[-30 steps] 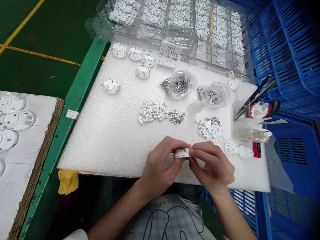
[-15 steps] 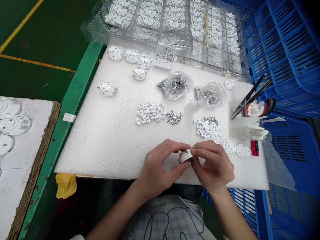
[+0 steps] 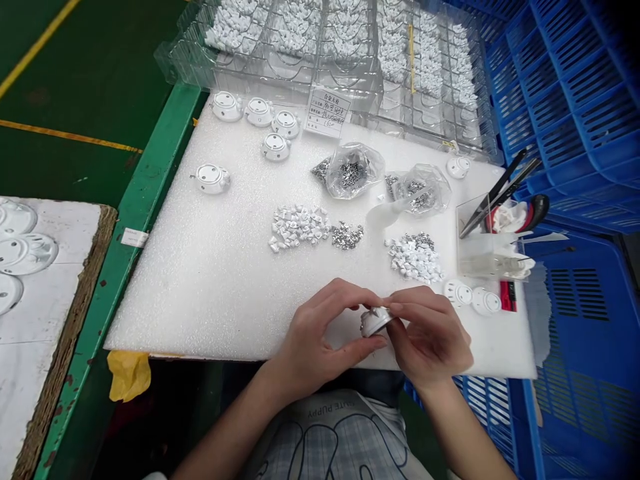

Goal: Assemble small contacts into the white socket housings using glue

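Between my two hands, above the front of the white foam sheet [image 3: 200, 287], is a small round white part [image 3: 374, 321], tilted on its side. My left hand [image 3: 327, 327] pinches it, index finger over the top and thumb below. Fingertips of my right hand [image 3: 433, 333] press on its right side, partly hiding it; whether a smaller piece sits under them I cannot tell. Beyond the hands lie a heap of small white pieces [image 3: 300, 227], a little pile of metal bits [image 3: 347, 235], and another white heap [image 3: 414, 259] with metal bits behind it.
Several finished-looking white round parts [image 3: 212, 178] stand at the back left. Two bags of metal bits [image 3: 353, 172] and a translucent squeeze bottle [image 3: 384, 215] lie mid-sheet. Clear trays [image 3: 295, 70] line the back. A tool holder [image 3: 480, 233] and blue crates [image 3: 590, 107] border the right.
The white part has turned a little in my fingers and shows more of its side. Both hands have shifted slightly. The surrounding scene has moved slightly left in view.
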Action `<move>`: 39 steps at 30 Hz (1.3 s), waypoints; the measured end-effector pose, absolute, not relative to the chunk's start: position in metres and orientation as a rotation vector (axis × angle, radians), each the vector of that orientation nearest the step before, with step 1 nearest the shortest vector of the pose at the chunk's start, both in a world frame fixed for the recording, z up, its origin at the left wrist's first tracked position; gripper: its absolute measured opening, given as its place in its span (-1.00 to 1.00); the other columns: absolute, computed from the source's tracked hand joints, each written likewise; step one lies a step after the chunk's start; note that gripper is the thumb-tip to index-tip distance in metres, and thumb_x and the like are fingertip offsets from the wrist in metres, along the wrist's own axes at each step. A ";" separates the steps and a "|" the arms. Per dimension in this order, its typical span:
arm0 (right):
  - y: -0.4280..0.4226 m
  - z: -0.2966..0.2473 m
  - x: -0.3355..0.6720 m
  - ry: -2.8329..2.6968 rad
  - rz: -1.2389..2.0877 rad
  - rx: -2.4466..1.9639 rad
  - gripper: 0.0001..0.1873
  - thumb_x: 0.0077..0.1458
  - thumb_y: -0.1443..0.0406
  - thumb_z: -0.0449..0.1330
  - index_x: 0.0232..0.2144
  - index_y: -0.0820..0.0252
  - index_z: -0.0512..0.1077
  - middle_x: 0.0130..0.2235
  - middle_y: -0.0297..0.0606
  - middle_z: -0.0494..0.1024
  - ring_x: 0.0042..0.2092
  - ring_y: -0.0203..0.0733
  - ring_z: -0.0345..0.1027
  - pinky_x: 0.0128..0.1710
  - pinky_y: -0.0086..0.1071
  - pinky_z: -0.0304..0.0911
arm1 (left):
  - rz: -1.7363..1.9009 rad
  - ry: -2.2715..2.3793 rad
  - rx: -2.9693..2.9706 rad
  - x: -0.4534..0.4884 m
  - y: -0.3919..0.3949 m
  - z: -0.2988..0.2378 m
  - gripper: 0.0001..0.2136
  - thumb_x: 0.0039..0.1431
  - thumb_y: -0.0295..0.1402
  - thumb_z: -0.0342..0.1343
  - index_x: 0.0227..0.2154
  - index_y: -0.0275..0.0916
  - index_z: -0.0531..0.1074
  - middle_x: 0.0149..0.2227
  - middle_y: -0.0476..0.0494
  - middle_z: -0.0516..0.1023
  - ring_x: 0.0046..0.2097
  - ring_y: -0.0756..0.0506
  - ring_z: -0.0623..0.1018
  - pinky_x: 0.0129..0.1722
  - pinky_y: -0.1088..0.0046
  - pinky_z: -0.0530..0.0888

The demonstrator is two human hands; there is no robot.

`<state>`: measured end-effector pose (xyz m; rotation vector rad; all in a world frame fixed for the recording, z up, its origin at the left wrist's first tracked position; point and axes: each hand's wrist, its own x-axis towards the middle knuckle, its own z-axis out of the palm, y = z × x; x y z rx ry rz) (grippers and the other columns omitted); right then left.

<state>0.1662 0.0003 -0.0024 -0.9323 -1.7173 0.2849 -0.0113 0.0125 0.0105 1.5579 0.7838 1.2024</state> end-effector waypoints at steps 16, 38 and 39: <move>-0.001 0.000 0.166 -1.727 0.313 -0.932 -0.53 0.08 0.55 0.31 0.02 0.10 0.51 -0.25 -0.21 0.63 -0.28 -0.10 0.54 -0.41 -0.22 0.45 | 1.152 0.742 1.524 -0.014 0.014 0.013 -0.73 0.19 -0.33 0.39 -0.09 -0.17 0.51 -0.17 -0.13 0.61 -0.11 -0.12 0.60 -0.10 0.37 0.56; -0.001 -0.002 0.165 -1.620 0.439 -0.920 -0.69 0.11 0.53 0.29 -0.13 0.11 0.51 -0.24 -0.21 0.63 -0.29 -0.14 0.48 -0.40 -0.22 0.38 | 1.145 0.677 1.677 -0.014 0.012 0.010 -0.64 0.23 -0.31 0.35 0.05 -0.14 0.46 -0.08 -0.18 0.52 -0.05 -0.10 0.56 -0.01 0.42 0.56; 0.000 -0.001 0.165 -1.620 0.428 -0.917 -0.70 0.12 0.52 0.29 -0.13 0.11 0.50 -0.25 -0.22 0.63 -0.29 -0.14 0.47 -0.40 -0.22 0.36 | 1.145 0.664 1.677 -0.014 0.012 0.010 -0.63 0.22 -0.31 0.35 0.06 -0.14 0.45 -0.05 -0.20 0.51 -0.03 -0.11 0.56 0.01 0.41 0.56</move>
